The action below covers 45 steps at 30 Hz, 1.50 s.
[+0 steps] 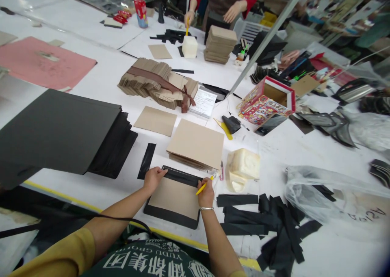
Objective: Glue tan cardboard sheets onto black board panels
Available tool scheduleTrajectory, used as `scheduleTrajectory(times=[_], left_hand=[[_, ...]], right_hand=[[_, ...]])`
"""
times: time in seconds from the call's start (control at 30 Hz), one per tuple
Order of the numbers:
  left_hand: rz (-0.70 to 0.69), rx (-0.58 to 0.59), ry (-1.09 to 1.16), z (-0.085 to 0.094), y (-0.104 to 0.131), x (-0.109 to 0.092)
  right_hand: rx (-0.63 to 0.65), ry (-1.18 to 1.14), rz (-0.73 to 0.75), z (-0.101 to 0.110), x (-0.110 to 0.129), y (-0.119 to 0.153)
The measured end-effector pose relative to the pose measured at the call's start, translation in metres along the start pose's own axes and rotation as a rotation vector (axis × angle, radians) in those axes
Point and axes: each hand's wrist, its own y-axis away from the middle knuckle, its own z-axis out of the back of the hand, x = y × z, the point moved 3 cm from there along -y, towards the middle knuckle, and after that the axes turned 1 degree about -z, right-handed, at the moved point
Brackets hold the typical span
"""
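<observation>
A black sheet lies before me with a beige board on it and a black strip across its far edge. At the strip's left end, my left hand is closed, fingers pressed together at the corner. My right hand, with a bracelet at the wrist, holds a yellow brush by the strip's right end; the brush tip points away to the right. Just beyond is a stack of beige boards. One loose black strip lies left of the sheet.
Black sheets are piled left. Cut black strips, a cream plastic container and a clear bag lie right. Farther off are tied boards and a printed box. Across the table a person holds a yellow brush.
</observation>
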Motion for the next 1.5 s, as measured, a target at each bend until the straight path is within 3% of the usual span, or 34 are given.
scheduleTrajectory(times=[0.6,0.73,0.8,0.87,0.93,1.0,1.07,1.13,1.23,1.33,1.5], left_hand=[[-0.05,-0.008,-0.152,-0.003,0.002,-0.005],[-0.066,-0.037,-0.239,0.006,0.0,-0.005],[-0.214,-0.109,-0.339,0.009,0.004,-0.012],[-0.52,-0.118,-0.426,0.003,0.017,-0.026],[-0.857,0.001,-0.473,-0.014,0.036,-0.039],[-1.068,0.153,-0.516,-0.033,0.053,-0.044],[-1.109,0.233,-0.561,-0.044,0.06,-0.04],[-1.045,0.235,-0.602,-0.043,0.058,-0.028],[-0.894,0.15,-0.654,-0.015,0.048,-0.005],[-0.839,0.013,-0.661,0.036,0.053,0.008],[-1.118,-0.27,-0.483,0.157,0.101,-0.003]], right_hand=[[-0.012,0.037,0.04,-0.003,0.001,0.001],[-0.043,0.14,0.054,-0.001,0.001,0.0],[-0.105,0.177,0.069,0.003,0.003,0.003],[-0.147,0.159,0.128,0.003,0.007,0.009],[-0.136,0.1,0.228,-0.002,0.013,0.02],[-0.083,0.063,0.331,-0.011,0.019,0.031],[-0.035,0.072,0.405,-0.019,0.02,0.04],[-0.024,0.098,0.433,-0.022,0.018,0.045],[-0.036,0.116,0.424,-0.017,0.012,0.047],[-0.063,0.118,0.4,-0.007,0.009,0.049],[-0.132,0.084,0.361,0.006,0.015,0.057]])
